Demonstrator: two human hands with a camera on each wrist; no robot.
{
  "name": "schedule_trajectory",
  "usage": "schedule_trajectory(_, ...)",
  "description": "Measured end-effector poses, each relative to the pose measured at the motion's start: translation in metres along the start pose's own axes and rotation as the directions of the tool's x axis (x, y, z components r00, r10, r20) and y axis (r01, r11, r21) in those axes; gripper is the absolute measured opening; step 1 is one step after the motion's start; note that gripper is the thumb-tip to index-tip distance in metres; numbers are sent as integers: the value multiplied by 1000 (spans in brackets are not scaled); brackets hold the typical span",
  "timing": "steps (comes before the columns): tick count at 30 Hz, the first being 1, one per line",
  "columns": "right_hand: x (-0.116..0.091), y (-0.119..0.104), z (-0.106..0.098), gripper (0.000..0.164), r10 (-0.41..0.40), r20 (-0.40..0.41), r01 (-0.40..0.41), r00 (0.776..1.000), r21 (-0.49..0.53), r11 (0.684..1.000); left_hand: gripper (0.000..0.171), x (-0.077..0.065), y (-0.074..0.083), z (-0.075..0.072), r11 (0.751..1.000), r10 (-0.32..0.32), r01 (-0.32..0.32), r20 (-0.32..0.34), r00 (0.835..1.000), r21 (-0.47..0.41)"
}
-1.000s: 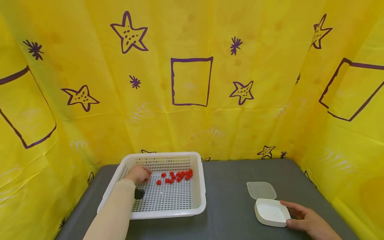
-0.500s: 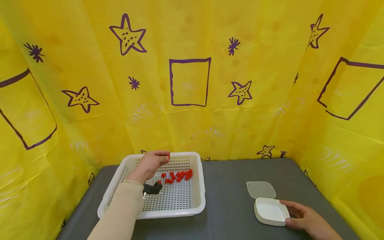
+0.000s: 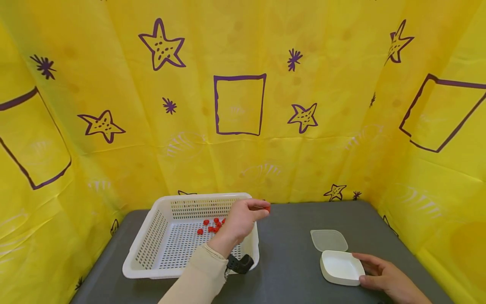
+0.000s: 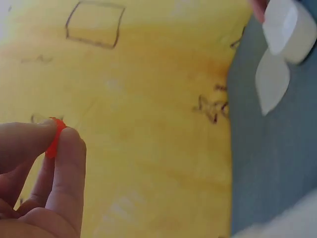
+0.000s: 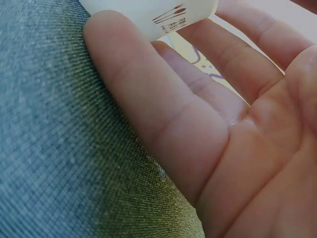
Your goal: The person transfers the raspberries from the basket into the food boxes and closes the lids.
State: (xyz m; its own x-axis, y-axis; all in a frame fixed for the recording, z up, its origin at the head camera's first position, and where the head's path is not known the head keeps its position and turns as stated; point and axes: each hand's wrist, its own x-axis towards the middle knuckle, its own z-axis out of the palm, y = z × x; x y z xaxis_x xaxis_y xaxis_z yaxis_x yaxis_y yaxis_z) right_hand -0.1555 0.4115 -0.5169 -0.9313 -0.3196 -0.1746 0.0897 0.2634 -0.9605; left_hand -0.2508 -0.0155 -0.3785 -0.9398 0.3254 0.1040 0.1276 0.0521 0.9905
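Note:
My left hand (image 3: pixel 241 217) is just past the right rim of the white plastic basket (image 3: pixel 178 249). Between thumb and fingertips it pinches a small red piece (image 4: pixel 55 141), whose exact kind is unclear. Several similar red pieces (image 3: pixel 210 229) lie on the basket floor, some hidden behind the left hand and wrist. At the right, my right hand (image 3: pixel 387 276) holds a small white box (image 3: pixel 338 279) by its right side, thumb at the front and fingers behind. The box stands uncovered on the table, and its inside looks bare. Printed writing shows on the box wall (image 5: pixel 166 20).
A translucent lid (image 3: pixel 328 240) lies flat just behind the white box. Grey cloth covers the table (image 3: pixel 288 253). Yellow curtains (image 3: pixel 243 169) with purple drawings enclose the back and sides. A black device (image 3: pixel 240 264) is strapped at the left wrist.
My left hand has risen from the basket's left part with a red piece and moved right, over the right rim. The right hand stays at the white box.

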Motion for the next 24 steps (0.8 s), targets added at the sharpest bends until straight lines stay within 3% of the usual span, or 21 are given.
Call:
schedule_trajectory(5, 1, -1, 1, 62, -13, -5, 12, 1000, -27, 1000, 12, -9, -13, 52, 1000, 5, -5, 72, 997, -2)
schedule_trajectory(11, 3, 1, 1, 59, -107, 21, 107, 994, 3, 994, 13, -9, -48, 101, 999, -37, 37, 59, 998, 3)
schedule_trajectory(15, 5, 1, 1, 55, -174, 45, 174, 984, 10, 985, 13, -6, -70, 125, 998, -60, 60, 31, 998, -6)
schedule_trajectory(20, 5, 0, 2, 56, -159, 18, 159, 987, -47, 986, 15, -3, -90, 149, 997, -82, 82, 2, 997, -8)
schedule_trajectory(24, 6, -1, 4, 57, -135, 6, 135, 991, -86, 987, 19, -3, -103, 159, 996, -89, 89, -5, 996, -8)
